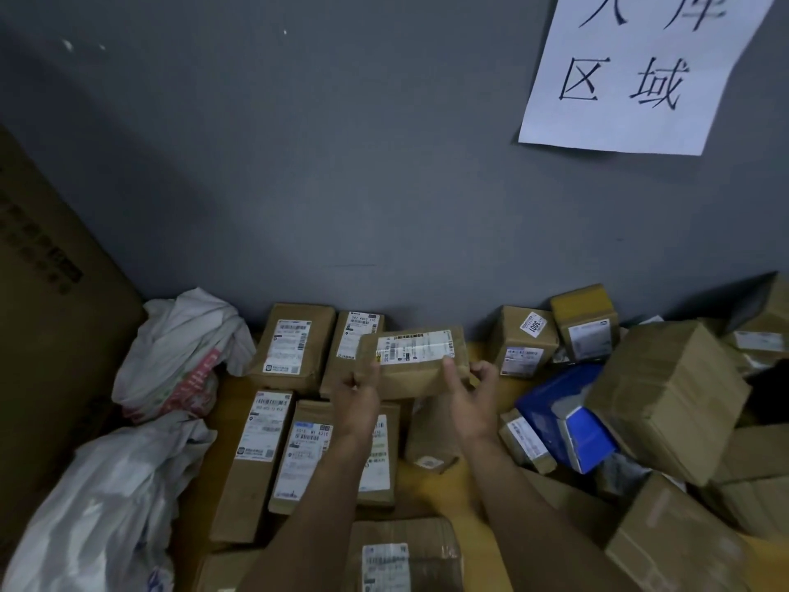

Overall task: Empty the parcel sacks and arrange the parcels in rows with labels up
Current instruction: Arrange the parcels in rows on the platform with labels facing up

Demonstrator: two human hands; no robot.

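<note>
Your left hand (pixel 356 388) has its thumb laid up against the near left end of a small brown cardboard parcel (pixel 416 378). Its other fingers are curled underneath, mostly out of sight. Your right hand (pixel 471 397) pinches the right end, with the thumb pressed flat on the near face just below the white shipping label (pixel 416 346) and the fingers wrapped round the corner.

You hold the parcel clear of the yellow floor (pixel 452 476) with its label facing up. It is close to the grey wall (pixel 341 185) and overlaps the right-hand one of two brown labelled boxes (pixel 294 348) standing against that wall.

Nearer to you, three long brown parcels (pixel 256 455) lie side by side with labels up (your left forearm crosses the third). Another taped brown box (pixel 405 553) sits nearest to you, its label also up.

To your left, two crumpled white sacks (pixel 183 352) slump beside a large brown carton (pixel 42 314). To your right is a jumbled heap of brown boxes (pixel 666 395) with a blue plastic packet (pixel 568 420) lying among them. A box bearing a slanted white sticker (pixel 523 339) stands by the wall at the edge of the heap.

High on the wall hangs a white paper sign (pixel 632 121) with black handwritten characters.
</note>
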